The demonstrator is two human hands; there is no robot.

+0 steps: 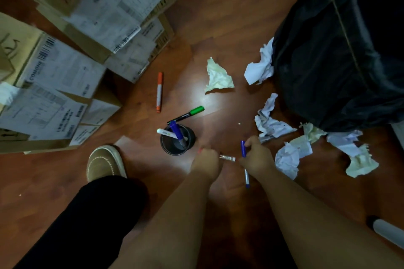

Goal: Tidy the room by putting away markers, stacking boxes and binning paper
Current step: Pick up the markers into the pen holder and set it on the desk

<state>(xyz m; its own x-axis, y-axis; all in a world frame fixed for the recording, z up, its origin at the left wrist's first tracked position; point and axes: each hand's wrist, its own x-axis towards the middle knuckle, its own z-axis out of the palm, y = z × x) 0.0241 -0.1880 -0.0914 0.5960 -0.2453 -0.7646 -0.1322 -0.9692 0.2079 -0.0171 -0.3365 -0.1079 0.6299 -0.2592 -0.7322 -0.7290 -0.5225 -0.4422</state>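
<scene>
One head-worn wide-angle view, steeply down and close over the wooden floor.

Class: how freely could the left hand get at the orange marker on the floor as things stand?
Probably not at once: the left hand is closed on a red-capped marker. The floor between it and the orange marker is bare, left of the pen cup.

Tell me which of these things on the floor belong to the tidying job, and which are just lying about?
Part of the job:
- orange marker
- green marker
- blue marker in the right hand
- marker in the left hand
- pen cup holding two markers
- cardboard boxes
- crumpled paper
- black bin bag

Just there:
- shoe
- grey tube at lower right
</scene>
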